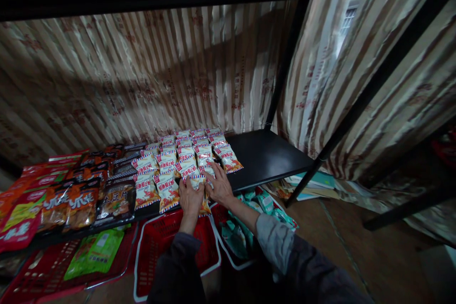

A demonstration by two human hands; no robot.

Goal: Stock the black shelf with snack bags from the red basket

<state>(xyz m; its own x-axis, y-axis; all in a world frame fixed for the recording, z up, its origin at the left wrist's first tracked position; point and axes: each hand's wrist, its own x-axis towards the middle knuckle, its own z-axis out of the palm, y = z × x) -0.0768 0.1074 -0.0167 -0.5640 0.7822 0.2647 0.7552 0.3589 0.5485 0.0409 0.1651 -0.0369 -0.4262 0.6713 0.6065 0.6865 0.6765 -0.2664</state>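
Note:
Rows of small white and orange snack bags (167, 189) lie overlapping on a black shelf (274, 154). At the front row's right end, my left hand (191, 198) and my right hand (218, 187) are on either side of one bag (195, 181), both touching it. The left fingers are wrapped on its left edge. My right hand reaches over its right side, its fingers bent and slightly apart against the bags. The lower part of that bag shows between the hands.
Dark and orange snack bags (83, 204) fill the shelf's left. Below stand a red basket (156, 242), a basket with green bags (233, 240) and another with a green packet (96, 252). A black post (347, 114) slants at right, before striped curtains (213, 71).

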